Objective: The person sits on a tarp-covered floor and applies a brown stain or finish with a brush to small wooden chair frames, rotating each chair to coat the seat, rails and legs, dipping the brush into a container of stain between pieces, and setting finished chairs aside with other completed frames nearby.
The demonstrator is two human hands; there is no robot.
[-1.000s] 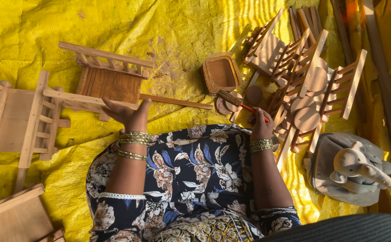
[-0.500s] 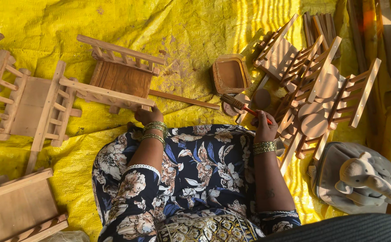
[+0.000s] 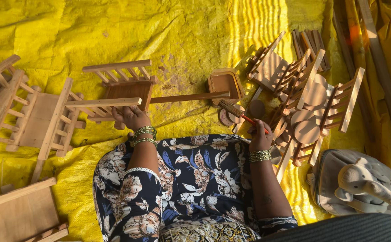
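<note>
The left hand (image 3: 130,117) grips the small wooden chair (image 3: 119,89) by a leg rail; the right hand (image 3: 260,136) is closed on a red-handled brush (image 3: 239,113) pointing toward the brown bowl (image 3: 224,83). Risk: 1 careless sweep could tip that bowl. Stacked chairs (image 3: 307,96) crowd the right; open yellow tarp (image 3: 114,31) lies beyond.

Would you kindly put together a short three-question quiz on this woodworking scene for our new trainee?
1. True or false: the right hand holds a paintbrush.
2. What does the left hand grip? A) a small wooden chair B) a hammer C) a saw
3. Fill in: the work lies on a ____ tarpaulin.

Key: 1 true; 2 A; 3 yellow. The brush bristles point towards the small brown tub, and a grey elephant-shaped bag lies beside the person's right arm.
</note>
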